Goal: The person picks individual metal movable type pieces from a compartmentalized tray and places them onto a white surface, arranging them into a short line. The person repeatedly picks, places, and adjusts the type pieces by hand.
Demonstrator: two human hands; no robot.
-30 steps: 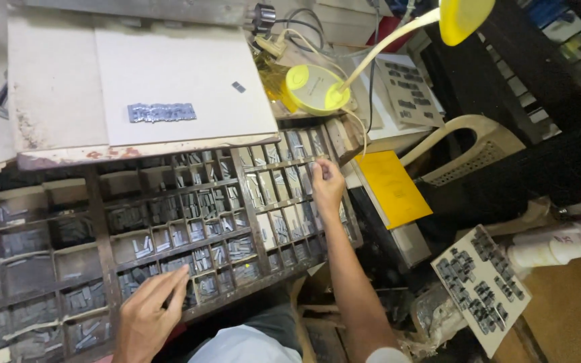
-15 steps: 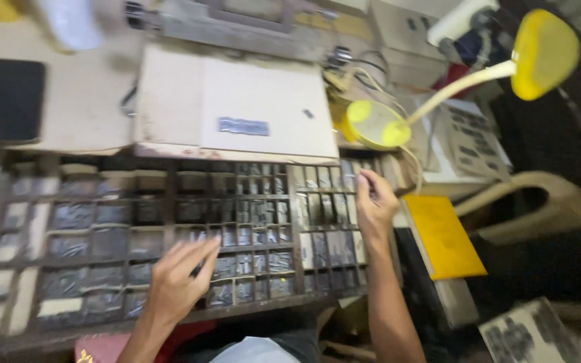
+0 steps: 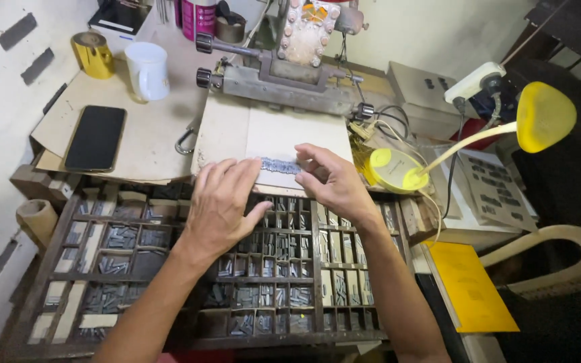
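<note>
A short row of grey metal type [image 3: 278, 165] lies on a white sheet [image 3: 297, 138] near the front edge of a board. My left hand [image 3: 222, 202] hovers just left of the row, fingers spread, tips at its left end. On the other side, my right hand [image 3: 331, 181] has fingertips touching the row's right end. Whether either hand pinches a piece of type is hidden by the fingers. Below both hands stands a wooden type case [image 3: 169, 269] with several compartments of metal type.
A metal press machine [image 3: 290, 60] stands behind the board. A black phone [image 3: 95, 138], a white mug [image 3: 148, 70] and a gold roll [image 3: 92, 54] lie at the left. A yellow desk lamp [image 3: 543, 114] with its round base [image 3: 391, 169] sits at the right, above a yellow folder [image 3: 469, 286].
Both hands have risen from the type case to the row of type on the white sheet. The camera view has tilted up toward the press.
</note>
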